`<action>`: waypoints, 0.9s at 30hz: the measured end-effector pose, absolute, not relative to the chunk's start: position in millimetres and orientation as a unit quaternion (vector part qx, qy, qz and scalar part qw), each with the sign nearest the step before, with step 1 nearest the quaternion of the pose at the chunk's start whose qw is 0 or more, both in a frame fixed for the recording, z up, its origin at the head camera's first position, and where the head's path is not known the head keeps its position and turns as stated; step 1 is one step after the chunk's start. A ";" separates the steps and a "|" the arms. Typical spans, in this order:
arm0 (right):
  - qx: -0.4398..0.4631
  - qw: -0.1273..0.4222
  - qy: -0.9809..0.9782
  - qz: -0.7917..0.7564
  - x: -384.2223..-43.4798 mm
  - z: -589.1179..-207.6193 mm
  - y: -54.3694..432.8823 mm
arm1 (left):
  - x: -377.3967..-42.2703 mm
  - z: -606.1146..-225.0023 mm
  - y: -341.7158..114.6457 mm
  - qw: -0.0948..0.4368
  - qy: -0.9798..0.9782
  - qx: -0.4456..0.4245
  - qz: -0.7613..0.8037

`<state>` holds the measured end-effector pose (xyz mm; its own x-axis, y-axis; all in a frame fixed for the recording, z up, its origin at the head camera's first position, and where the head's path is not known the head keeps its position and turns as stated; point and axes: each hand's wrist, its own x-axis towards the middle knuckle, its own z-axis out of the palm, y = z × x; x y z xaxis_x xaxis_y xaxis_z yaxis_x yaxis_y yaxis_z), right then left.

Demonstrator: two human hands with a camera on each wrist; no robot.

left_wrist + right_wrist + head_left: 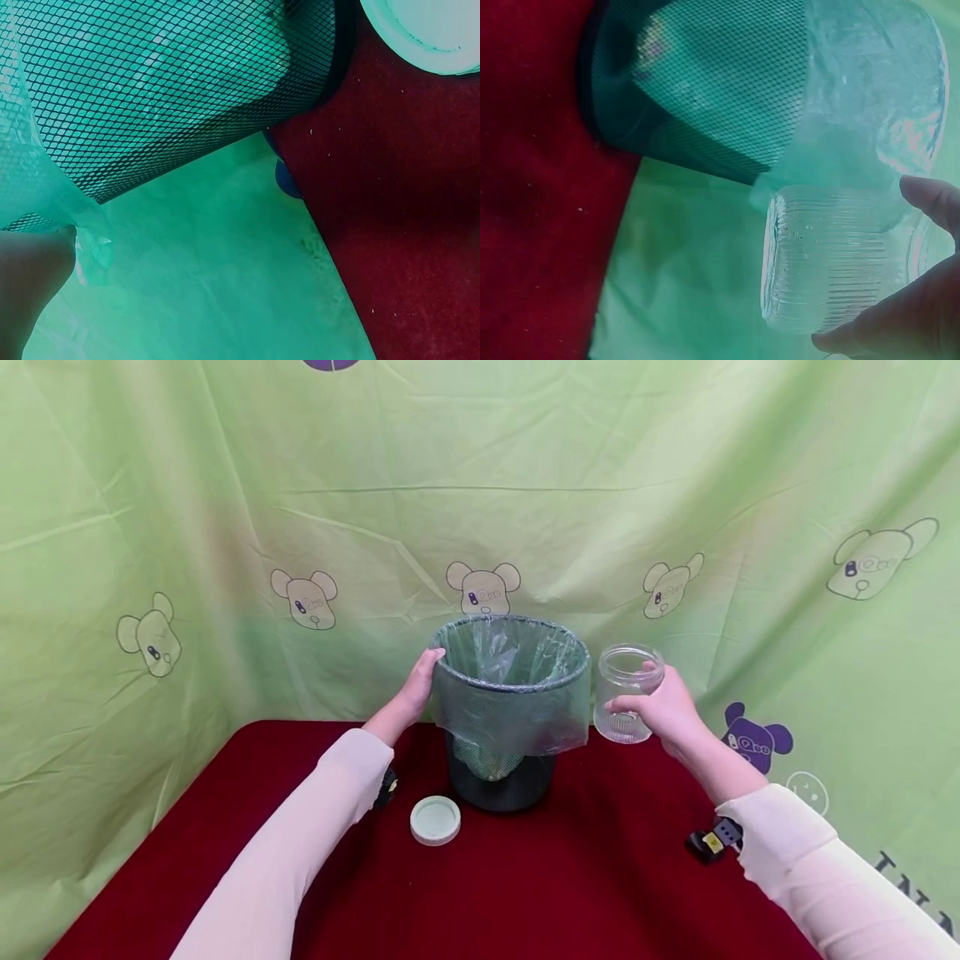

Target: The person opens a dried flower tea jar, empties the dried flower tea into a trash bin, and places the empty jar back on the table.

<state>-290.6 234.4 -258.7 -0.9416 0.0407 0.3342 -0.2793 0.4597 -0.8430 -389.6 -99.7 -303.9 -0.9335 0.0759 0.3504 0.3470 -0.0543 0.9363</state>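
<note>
On cloth (510, 893), one lid (435, 818), left hand (414, 688) gripping one bin (513, 787), right hand (669, 702) one jar (617, 683)

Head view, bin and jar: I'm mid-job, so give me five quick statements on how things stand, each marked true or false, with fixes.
1. The right hand holds the glass jar. True.
2. The jar's mouth is covered. False: it is uncovered, and a round lid lies on the red cloth.
3. The left hand touches the bin near its top edge. True.
4. The bin is unlined. False: a green bag lines it and folds over the top edge.
5. The jar is down inside the bin. False: it is held outside, right of the bin in the head view.
</note>
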 end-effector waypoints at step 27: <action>0.008 0.167 -0.832 0.528 -299.5 -345.5 241.6 | -389.6 -304.2 -98.5 0.094 -0.680 -0.149 -0.712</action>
